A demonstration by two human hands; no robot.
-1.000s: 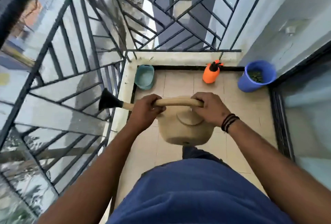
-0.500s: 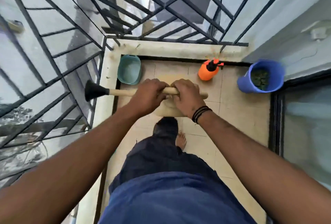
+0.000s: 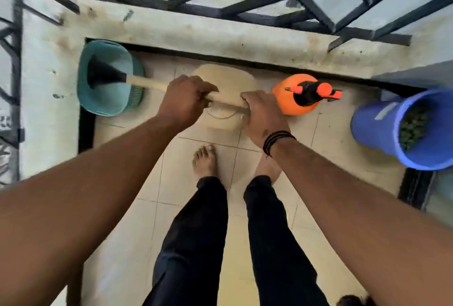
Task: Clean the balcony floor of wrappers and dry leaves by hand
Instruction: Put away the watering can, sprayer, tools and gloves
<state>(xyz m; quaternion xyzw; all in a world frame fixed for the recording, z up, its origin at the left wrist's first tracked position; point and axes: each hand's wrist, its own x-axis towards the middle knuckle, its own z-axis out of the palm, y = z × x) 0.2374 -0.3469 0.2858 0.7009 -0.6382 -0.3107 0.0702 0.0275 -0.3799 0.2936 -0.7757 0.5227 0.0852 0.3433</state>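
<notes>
Head view, left hand (image 3: 186,103) and right hand (image 3: 263,114) both clamped on beige watering can (image 3: 225,85) handle, teal basket (image 3: 107,78) at nine o'clock, orange sprayer (image 3: 297,96) and blue bucket (image 3: 402,129) at three o'clock.

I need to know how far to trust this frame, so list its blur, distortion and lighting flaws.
Head view: motion blur smears the railing and ledge; the blue bucket is soft at the edge, bulged by wide-angle distortion; forearms loom large; light is flat daylight, no glare; both hands, left hand and right hand, stay fairly sharp.
</notes>
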